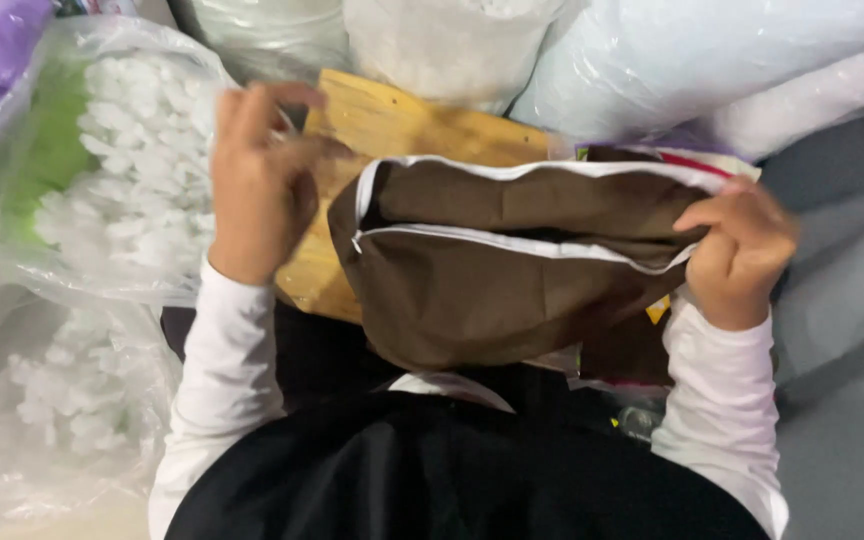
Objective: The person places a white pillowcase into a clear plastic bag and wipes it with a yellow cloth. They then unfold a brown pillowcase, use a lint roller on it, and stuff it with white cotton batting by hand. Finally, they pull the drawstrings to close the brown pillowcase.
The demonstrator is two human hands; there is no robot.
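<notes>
Right hand (737, 250) pinches the right end of the brown cushion cover (492, 290) at its open white-edged mouth, fingers curled tight on the fabric. Cover lies across the lap and over a wooden board (402, 125), mouth gaping. Left hand (257, 185) is raised, fingers loosely bent, holding nothing, just beside the clear bag of white stuffing (127, 160). More plastic-wrapped white bundles (672, 55) lie behind the board.

brown cushion cover (492, 290) | white-edged zip mouth open | lies across lap, apparently unfilled
</notes>
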